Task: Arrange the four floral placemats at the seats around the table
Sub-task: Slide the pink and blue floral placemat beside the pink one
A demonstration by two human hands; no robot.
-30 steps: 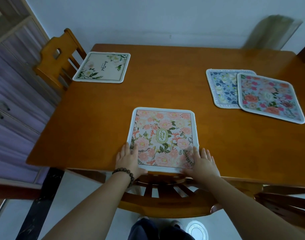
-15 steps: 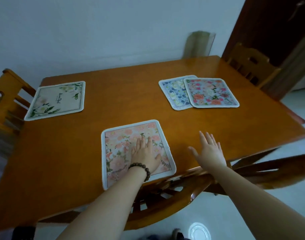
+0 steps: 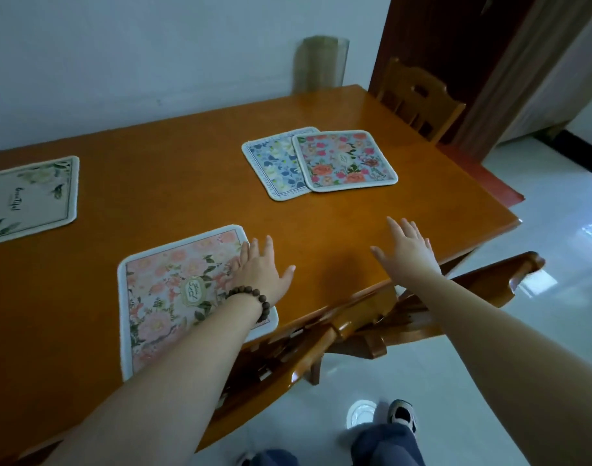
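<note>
Wooden tabletop [image 3: 187, 183]: two placemats set, blue mat [image 3: 271, 164] and red mat [image 3: 343, 161] stacked, unplaced; my fingers [image 3: 393, 227] spread, empty.

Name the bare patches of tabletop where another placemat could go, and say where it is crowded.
Bare wood lies between the peach placemat and the overlapping blue placemat and pink placemat, under the open right hand, and between the cream placemat and the blue one. The overlapped pair is crowded.
</note>
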